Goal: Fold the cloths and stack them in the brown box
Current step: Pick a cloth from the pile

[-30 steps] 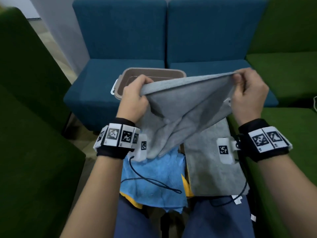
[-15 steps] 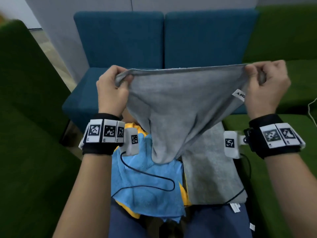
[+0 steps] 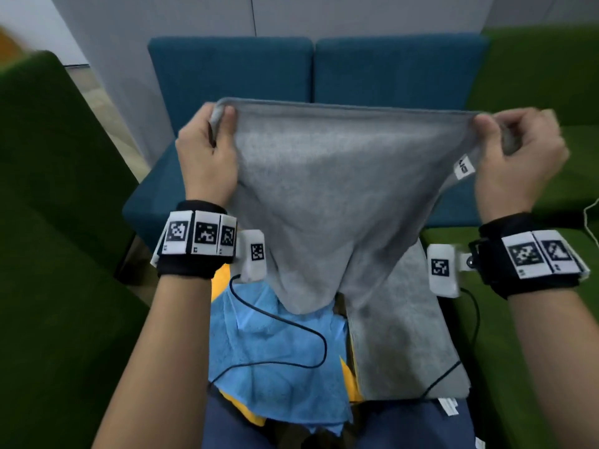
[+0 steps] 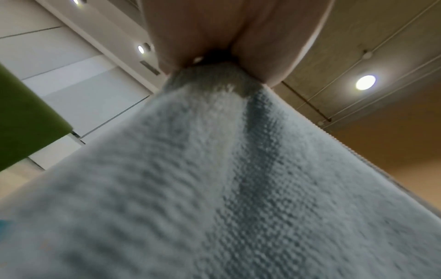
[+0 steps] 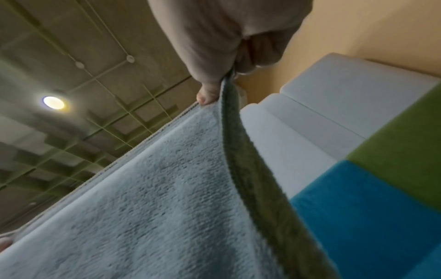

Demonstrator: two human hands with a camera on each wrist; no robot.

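A grey cloth (image 3: 327,196) hangs stretched between my two hands at chest height, its top edge taut and its lower part sagging to a point. My left hand (image 3: 214,134) pinches the top left corner, and my right hand (image 3: 505,134) pinches the top right corner by a white label (image 3: 463,166). In the wrist views the grey cloth (image 4: 238,188) (image 5: 167,198) fills the frame below each pinch. A folded grey cloth (image 3: 402,335) lies on my lap at right, a blue cloth (image 3: 275,358) at left over a yellow one (image 3: 346,374). The held cloth hides the brown box.
Two blue seats (image 3: 389,69) stand straight ahead. Green sofas flank me at left (image 3: 48,222) and right (image 3: 534,76). Black wrist cables (image 3: 291,322) loop over the blue cloth on my lap.
Both hands have lifted the grey cloth higher and pulled apart, stretching its top edge flat. The raised cloth now covers the brown box that showed a second ago.
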